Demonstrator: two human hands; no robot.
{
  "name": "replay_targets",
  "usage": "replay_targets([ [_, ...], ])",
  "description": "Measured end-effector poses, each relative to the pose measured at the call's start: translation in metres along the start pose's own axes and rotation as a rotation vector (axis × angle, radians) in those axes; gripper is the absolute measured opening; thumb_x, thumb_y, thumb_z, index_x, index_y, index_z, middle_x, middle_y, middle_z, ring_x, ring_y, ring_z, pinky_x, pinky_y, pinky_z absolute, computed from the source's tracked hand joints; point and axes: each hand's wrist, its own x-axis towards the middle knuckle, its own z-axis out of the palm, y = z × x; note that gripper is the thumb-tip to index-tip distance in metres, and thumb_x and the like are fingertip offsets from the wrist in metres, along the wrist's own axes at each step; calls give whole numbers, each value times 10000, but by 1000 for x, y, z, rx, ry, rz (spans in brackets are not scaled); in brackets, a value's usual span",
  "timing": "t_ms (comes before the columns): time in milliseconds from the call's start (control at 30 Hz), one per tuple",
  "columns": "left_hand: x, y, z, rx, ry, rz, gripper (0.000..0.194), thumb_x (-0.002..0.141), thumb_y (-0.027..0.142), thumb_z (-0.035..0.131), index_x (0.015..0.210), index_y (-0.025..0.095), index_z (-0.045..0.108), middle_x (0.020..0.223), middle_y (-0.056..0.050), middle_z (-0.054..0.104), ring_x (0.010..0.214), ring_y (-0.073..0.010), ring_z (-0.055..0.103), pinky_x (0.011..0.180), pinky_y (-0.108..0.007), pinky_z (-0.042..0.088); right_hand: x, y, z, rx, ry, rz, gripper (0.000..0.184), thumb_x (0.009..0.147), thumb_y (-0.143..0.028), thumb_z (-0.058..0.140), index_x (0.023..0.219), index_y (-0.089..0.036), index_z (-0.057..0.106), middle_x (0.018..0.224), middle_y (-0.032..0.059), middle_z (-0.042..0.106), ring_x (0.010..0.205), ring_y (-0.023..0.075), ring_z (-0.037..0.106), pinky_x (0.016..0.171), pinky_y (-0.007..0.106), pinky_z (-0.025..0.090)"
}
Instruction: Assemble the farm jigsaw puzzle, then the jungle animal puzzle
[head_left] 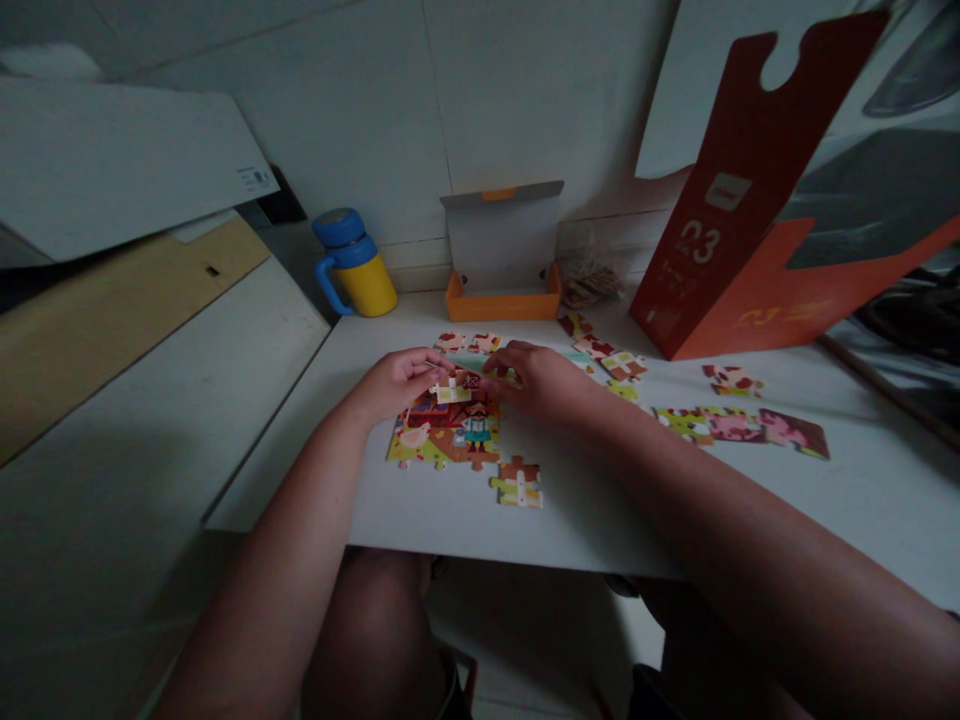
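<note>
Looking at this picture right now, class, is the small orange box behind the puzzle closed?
No, the small orange box has its lid raised, showing the inside.

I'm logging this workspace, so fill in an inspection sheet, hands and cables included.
Surface: flat white tabletop, partly covered.
Puzzle things: partly joined multicoloured jigsaw puzzle; brown, green and cream jigsaw section by its near right corner; green, pink and brown jigsaw strip farther right.
Clutter: blue-and-yellow lidded mug; open orange cardboard box; clear plastic bag, brown contents; tall red-orange box marked 23.
Hands: left hand holds cream-and-brown jigsaw piece over the puzzle; right hand at its far right, grip unclear.
Cables: nothing seen clearly; dark tangle at right edge unidentified.
Surroundings: pale tiled wall behind; white, labelled panel at left.
</note>
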Motion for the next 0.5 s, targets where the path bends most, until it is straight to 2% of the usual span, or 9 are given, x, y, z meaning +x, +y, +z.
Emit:
replay_targets([
  [133, -2, 4, 15, -99, -94, 28, 393, 915, 481, 788, 1153, 178, 709, 1011, -80, 806, 918, -193, 754, 830, -307, 571, -1, -4, 5, 278, 1, -24, 283, 998, -479, 673, 1040, -211, 754, 929, 45, 775, 771, 174, 651, 683, 286, 424],
  [367, -4, 9, 27, -171, -121, 36, 341, 936, 426, 789, 1147, 177, 690, 965, -65, 801, 868, -167, 754, 783, -268, 553, 2, 4, 18, 644, -100, 5, 302, 919, -485, 755, 1007, -198, 725, 911, 38, 779, 762, 168, 662, 674, 286, 467],
  [433, -6, 12, 27, -178, -132, 41, 361, 938, 439, 789, 1160, 173, 686, 978, -75, 806, 867, -170, 755, 798, -281, 562, 1, 6, 10, 688, -173, 34, 288, 900, -461, 774, 1001, -195, 734, 888, 31, 774, 753, 161, 657, 679, 285, 476],
  [500, -7, 15, 24, -177, -136, 51, 396, 936, 471, 784, 1166, 166, 678, 1020, -99, 814, 833, -171, 748, 807, -308, 575, -1, 8, -5, 706, -331, 81, 285, 863, -450, 810, 976, -196, 744, 838, 14, 758, 720, 152, 646, 666, 280, 481],
])
